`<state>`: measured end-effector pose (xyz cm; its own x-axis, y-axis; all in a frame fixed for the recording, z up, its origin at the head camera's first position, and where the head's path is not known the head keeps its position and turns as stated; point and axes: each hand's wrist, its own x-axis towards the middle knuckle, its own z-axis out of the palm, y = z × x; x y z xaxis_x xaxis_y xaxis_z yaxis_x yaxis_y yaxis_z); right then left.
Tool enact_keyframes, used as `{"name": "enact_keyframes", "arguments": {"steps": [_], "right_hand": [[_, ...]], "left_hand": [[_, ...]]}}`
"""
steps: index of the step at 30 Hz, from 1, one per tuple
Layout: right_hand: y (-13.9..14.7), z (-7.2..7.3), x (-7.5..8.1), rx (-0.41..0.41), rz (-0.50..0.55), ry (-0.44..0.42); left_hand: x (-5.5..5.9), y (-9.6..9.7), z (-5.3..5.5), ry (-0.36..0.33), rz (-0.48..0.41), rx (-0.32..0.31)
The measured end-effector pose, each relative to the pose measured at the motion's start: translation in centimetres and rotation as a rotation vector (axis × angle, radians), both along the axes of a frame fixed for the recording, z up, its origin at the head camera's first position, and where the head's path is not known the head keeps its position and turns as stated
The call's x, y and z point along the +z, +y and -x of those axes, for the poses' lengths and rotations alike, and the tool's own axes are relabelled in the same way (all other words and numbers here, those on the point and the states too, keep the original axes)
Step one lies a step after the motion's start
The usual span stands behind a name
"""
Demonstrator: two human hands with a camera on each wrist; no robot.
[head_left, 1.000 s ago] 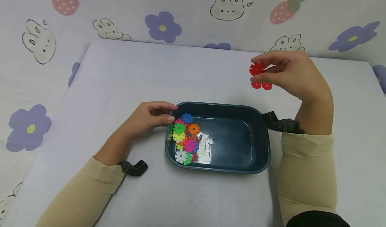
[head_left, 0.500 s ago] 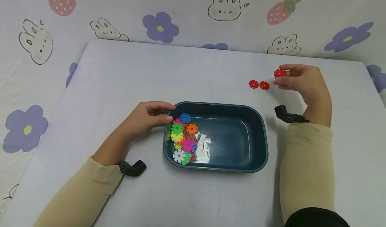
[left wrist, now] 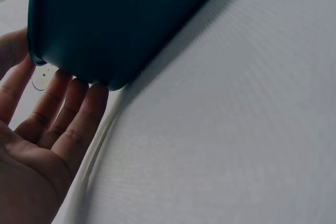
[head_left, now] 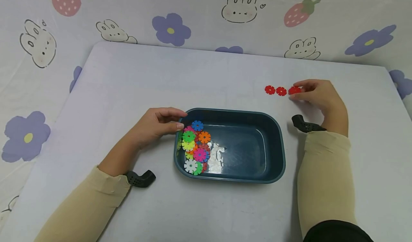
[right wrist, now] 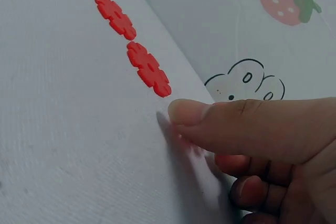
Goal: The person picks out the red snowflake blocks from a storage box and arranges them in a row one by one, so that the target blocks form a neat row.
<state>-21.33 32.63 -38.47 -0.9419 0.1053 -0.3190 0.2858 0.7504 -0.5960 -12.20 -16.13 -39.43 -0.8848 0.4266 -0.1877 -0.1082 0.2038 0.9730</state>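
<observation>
A dark teal tray (head_left: 276, 145) sits mid-table with several coloured snowflake discs (head_left: 194, 147) heaped at its left end. My left hand (head_left: 157, 124) grips the tray's far-left corner. In the left wrist view its fingers (left wrist: 79, 111) lie against the tray's wall (left wrist: 121, 19). My right hand (head_left: 313, 93) pinches a red disc (head_left: 294, 90) down at the table surface. It lies just right of two red discs (head_left: 269, 89) (head_left: 281, 91) in a row. The right wrist view shows the same two discs (right wrist: 115, 17) (right wrist: 148, 69); my thumb (right wrist: 236, 124) hides most of the third.
The table (head_left: 193, 77) wears a pale cloth, its right edge near my right hand. Behind it hangs a backdrop (head_left: 173, 27) printed with rabbits, flowers and strawberries. Black camera mounts (head_left: 141, 179) (head_left: 304, 124) sit at both wrists.
My right hand came down and to the right with the red disc, from above the two red discs to the table beside them. The left hand and tray stayed put.
</observation>
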Motion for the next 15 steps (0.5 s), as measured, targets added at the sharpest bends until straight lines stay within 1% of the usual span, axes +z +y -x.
{"name": "enact_keyframes", "arguments": {"steps": [6, 15], "right_hand": [[-0.05, 0.26, -0.31, 0.029, -0.023, -0.007], [-0.18, 0.22, -0.1, 0.04, -0.061, -0.019]], "left_hand": [[0.22, 0.03, -0.02, -0.003, 0.003, -0.002], [0.18, 0.04, -0.07, -0.009, 0.0, -0.003]]}}
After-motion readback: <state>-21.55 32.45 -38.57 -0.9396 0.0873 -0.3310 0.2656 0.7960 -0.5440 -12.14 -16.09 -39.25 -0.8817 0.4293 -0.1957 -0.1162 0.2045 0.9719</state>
